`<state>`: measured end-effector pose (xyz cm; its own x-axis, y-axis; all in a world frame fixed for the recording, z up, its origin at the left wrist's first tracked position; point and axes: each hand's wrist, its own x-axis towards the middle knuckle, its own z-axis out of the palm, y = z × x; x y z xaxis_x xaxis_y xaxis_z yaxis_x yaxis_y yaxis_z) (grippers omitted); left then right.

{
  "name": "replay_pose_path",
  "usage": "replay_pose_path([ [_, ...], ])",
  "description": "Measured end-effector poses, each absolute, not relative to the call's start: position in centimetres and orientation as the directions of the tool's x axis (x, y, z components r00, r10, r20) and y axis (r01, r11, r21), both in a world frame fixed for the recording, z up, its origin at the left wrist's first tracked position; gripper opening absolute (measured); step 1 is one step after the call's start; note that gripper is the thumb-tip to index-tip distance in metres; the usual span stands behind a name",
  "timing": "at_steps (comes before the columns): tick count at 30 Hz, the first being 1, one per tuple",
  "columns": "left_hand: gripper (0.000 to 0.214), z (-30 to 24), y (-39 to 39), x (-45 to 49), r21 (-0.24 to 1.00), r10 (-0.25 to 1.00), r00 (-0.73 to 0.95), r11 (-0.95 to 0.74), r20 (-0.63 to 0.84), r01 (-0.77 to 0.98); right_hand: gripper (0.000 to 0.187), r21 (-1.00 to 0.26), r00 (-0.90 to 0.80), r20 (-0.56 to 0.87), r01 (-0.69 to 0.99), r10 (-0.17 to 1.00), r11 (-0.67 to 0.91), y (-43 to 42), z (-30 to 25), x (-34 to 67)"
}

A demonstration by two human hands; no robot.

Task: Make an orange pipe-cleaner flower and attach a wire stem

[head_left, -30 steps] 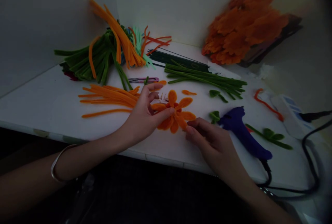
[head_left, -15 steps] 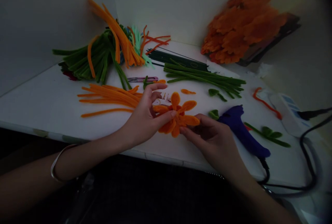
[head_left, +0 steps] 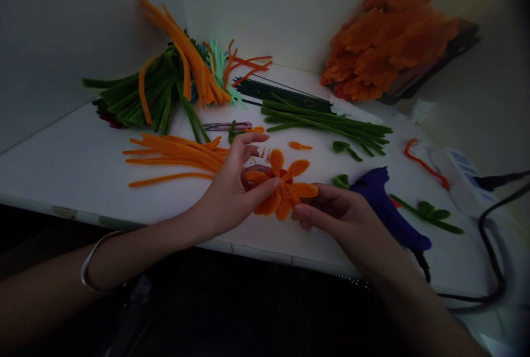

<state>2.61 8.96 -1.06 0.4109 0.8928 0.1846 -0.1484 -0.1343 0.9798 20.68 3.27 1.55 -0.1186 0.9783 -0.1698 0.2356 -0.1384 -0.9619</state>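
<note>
Head view: left hand (head_left: 226, 191), right hand (head_left: 343, 216) pinch fuzzy loop-petalled orange flower (head_left: 285, 188).

Reads dim and underexposed, with muted colours. Brightens only on the white table (head_left: 83, 180) and the walls behind; drops to near black below the front edge. Smears toward the far right corner, blurring the orange heap (head_left: 385, 48). Vignettes at top right.
</note>
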Motion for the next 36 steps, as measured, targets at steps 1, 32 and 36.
replay_pose_path([
  [1, 0.047, -1.1, 8.9, 2.6, 0.978, 0.893, 0.407, -0.141, 0.193, -0.156, 0.012, -0.966, -0.122, -0.197, 0.196, 0.973, -0.171, 3.3, 1.6, 20.7],
  [32, 0.046, -0.7, 8.9, 2.7, 0.977, 0.905, 0.391, -0.099, 0.167, -0.188, 0.022, -0.926, -0.156, -0.184, 0.359, 0.97, -0.118, 3.1, 1.9, 20.8],
  [36, 0.045, -0.5, 8.9, 2.8, 0.98, 0.902, 0.42, -0.019, 0.103, -0.2, 0.022, -0.928, -0.162, -0.193, 0.352, 0.968, -0.126, 3.1, 2.0, 21.0],
])
